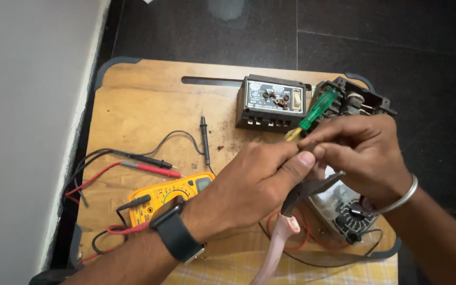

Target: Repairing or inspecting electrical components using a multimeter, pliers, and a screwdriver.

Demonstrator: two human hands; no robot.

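Over the near right part of the wooden board (133, 105), the left hand (254, 179) and right hand (362, 158) meet, both pinched shut on a green-handled screwdriver (317, 108) that angles up toward the black box (273, 103), with a yellow multimeter (167, 195) lying to the left.

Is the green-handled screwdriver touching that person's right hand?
Touching. The head view shows the right hand gripping the green-handled screwdriver at its lower end, fingers closed around it, with the left hand meeting it there.
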